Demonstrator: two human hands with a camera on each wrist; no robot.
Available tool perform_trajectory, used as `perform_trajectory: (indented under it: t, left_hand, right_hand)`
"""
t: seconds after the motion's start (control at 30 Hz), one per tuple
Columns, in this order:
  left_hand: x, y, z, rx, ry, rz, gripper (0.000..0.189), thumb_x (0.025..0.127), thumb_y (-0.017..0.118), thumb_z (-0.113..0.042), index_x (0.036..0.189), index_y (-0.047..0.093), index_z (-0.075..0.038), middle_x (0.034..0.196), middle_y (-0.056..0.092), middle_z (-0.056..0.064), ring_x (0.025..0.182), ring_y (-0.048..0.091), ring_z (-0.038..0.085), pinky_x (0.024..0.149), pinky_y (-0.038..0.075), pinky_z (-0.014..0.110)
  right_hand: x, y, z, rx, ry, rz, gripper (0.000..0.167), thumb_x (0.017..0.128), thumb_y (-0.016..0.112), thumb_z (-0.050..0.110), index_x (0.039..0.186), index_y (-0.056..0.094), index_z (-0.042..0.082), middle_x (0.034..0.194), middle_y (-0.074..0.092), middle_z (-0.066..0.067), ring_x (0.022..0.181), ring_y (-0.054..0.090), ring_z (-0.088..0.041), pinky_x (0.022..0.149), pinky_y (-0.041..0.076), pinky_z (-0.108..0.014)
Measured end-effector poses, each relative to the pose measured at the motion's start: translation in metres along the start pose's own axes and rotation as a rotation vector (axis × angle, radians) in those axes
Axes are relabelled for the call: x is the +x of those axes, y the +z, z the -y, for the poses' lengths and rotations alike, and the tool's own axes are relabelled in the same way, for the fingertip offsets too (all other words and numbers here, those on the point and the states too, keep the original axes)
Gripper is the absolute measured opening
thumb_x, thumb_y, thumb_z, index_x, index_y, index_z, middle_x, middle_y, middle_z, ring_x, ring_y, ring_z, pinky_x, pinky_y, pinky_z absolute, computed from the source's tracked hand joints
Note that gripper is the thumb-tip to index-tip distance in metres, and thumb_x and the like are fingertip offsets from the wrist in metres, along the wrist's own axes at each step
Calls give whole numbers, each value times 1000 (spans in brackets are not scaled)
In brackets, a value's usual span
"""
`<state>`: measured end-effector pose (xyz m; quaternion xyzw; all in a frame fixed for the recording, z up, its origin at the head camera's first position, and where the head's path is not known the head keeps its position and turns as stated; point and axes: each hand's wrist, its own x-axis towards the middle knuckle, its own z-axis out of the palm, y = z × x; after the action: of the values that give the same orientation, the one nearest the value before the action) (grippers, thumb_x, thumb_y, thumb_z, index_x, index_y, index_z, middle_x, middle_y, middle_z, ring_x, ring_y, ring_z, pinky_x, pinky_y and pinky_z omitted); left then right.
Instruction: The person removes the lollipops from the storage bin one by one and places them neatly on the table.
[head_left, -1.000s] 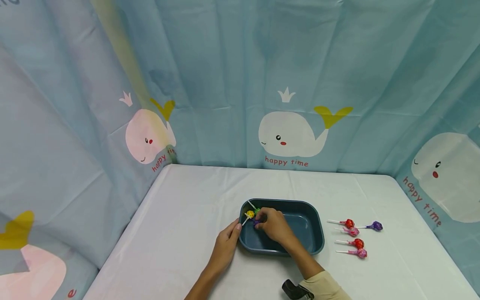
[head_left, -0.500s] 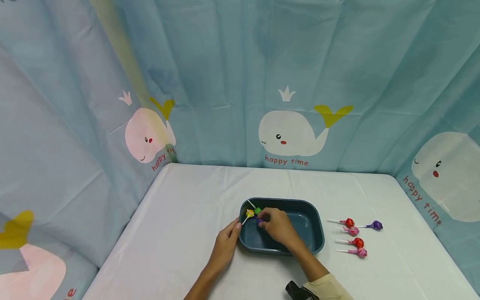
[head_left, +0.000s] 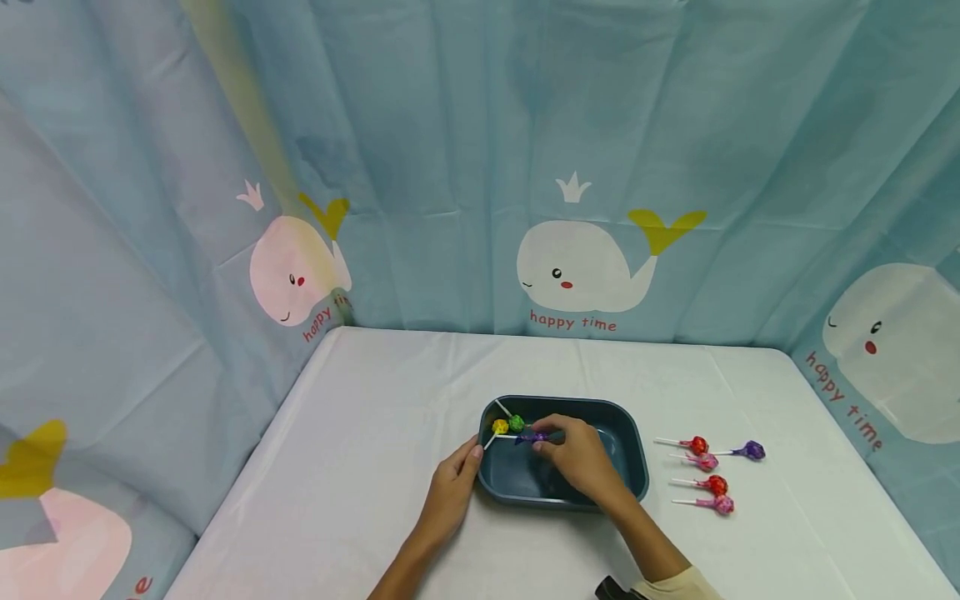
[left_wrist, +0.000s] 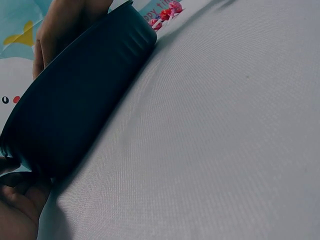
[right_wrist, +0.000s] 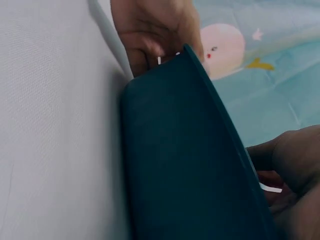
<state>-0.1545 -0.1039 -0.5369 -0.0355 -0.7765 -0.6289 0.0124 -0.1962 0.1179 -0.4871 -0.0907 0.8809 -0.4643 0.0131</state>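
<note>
A dark teal rectangular tray [head_left: 525, 485] stands on the white-covered table. My left hand [head_left: 450, 487] grips its left end, thumb at the rim; the left wrist view shows fingers of that hand [left_wrist: 22, 202] against the tray's end. Inside the tray my right hand [head_left: 579, 457] pinches a purple lollipop [head_left: 529, 437] by the head end, its white stick pointing left. A yellow lollipop [head_left: 500, 427] and a green lollipop [head_left: 517, 423] lie at the tray's left end, their sticks leaning to the left wall. In the right wrist view the tray wall [right_wrist: 175, 150] hides most of the contents.
Right of the tray lie several lollipops: a red one [head_left: 717, 485], a pink one [head_left: 723, 505], another red [head_left: 699, 447], another pink [head_left: 707, 462] and a purple one [head_left: 752, 451]. A whale-printed curtain [head_left: 450, 167] hangs around the table [head_left: 375, 433].
My right hand has drawn the purple lollipop to the right, away from the yellow and green ones, and its stick has come into view. My left hand stays at the tray's end.
</note>
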Motion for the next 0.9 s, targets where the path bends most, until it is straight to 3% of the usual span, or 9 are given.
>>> perform_trajectory:
  t: [0.13, 0.5, 0.9]
  left_hand:
    - [0, 0, 0, 6, -5, -4, 55, 115, 48, -36, 155, 50, 1, 160, 52, 16, 153, 42, 32, 125, 33, 52]
    - [0, 0, 0, 0, 0, 3, 55, 115, 47, -35, 156, 49, 2, 160, 51, 16, 154, 41, 32, 125, 32, 52]
    - [0, 0, 1, 17, -7, 10, 55, 116, 46, -34, 156, 49, 3, 160, 51, 16, 153, 43, 33, 124, 35, 52]
  right_hand:
    - [-6, -10, 1, 33, 29, -23, 20, 95, 79, 7, 114, 80, 12, 107, 75, -4, 85, 71, -15, 69, 63, -29]
    - [-20, -32, -3, 2, 43, -108, 24, 97, 80, 17, 121, 78, 16, 117, 76, -4, 105, 74, -24, 85, 66, -40]
    - [-33, -60, -11, 17, 98, -157, 30, 98, 79, 27, 125, 77, 14, 113, 77, -5, 105, 73, -24, 90, 65, -40]
